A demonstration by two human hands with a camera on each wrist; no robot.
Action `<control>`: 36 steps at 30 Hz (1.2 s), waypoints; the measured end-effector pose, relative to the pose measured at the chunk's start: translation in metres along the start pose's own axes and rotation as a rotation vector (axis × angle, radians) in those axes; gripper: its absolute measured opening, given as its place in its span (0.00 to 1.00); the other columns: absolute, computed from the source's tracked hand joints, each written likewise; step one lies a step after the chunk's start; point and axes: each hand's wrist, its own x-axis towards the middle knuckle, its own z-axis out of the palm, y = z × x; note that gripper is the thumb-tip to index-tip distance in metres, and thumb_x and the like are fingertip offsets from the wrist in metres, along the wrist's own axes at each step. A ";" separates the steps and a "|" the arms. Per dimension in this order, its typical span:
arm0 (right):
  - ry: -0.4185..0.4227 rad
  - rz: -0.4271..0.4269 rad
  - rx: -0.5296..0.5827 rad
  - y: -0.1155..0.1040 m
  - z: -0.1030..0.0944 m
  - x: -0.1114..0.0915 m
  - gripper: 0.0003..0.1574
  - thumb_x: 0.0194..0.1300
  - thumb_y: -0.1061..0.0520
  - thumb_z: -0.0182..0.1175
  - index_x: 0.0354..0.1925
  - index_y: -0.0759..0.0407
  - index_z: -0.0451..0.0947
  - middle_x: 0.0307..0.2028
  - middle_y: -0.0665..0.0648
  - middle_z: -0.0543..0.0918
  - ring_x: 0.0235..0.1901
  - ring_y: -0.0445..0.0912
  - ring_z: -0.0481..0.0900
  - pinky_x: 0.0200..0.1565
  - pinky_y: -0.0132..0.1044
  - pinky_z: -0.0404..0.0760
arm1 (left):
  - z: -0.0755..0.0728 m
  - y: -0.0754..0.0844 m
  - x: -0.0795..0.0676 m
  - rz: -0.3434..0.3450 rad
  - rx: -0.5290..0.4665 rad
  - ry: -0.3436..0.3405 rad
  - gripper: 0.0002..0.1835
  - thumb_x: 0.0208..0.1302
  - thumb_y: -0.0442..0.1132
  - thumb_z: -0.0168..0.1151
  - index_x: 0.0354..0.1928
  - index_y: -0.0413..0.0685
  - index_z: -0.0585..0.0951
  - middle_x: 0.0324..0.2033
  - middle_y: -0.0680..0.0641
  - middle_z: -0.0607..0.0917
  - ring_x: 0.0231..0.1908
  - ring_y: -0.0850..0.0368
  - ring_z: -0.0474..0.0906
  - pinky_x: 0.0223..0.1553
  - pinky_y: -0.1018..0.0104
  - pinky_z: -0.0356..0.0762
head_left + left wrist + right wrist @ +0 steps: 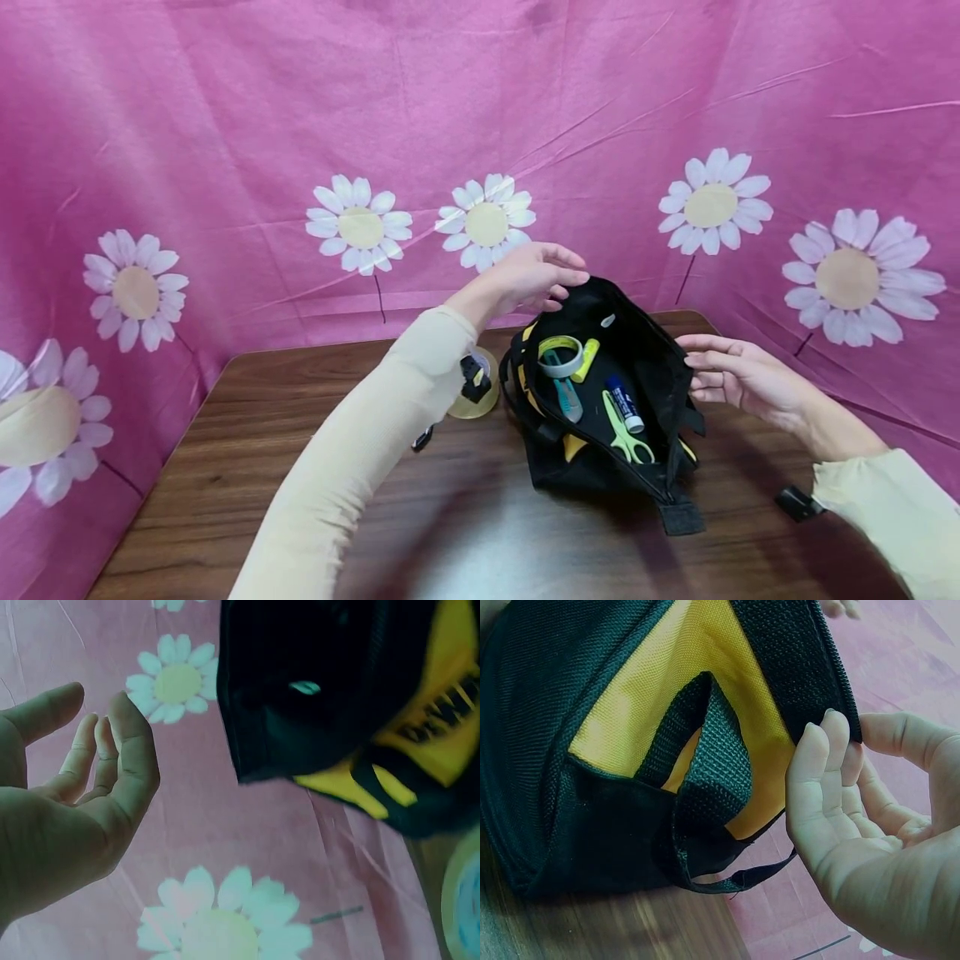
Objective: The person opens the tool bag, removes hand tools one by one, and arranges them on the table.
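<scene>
Right grip (738, 382) pinches zippered edge (843, 667) of black bag (577, 478) on desk (255, 433) — left grip (534, 275) parted, loosely curled, near it; green scissors (622, 435) inside.

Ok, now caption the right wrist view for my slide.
A right hand pinches the zippered edge of a black-and-yellow fabric bag resting on a brown wooden table.

We see a brown wood-grain table (285, 400); on it we find a black and yellow bag (555, 468), unzipped, with a roll of tape (474, 410) near it.
</scene>
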 end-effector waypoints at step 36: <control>0.057 0.005 0.006 0.001 0.003 -0.005 0.26 0.81 0.68 0.37 0.61 0.56 0.78 0.43 0.55 0.86 0.39 0.47 0.88 0.46 0.42 0.87 | 0.100 -0.051 0.098 0.233 -0.655 0.215 0.04 0.65 0.40 0.71 0.35 0.49 0.85 0.27 0.48 0.84 0.26 0.56 0.80 0.32 0.61 0.88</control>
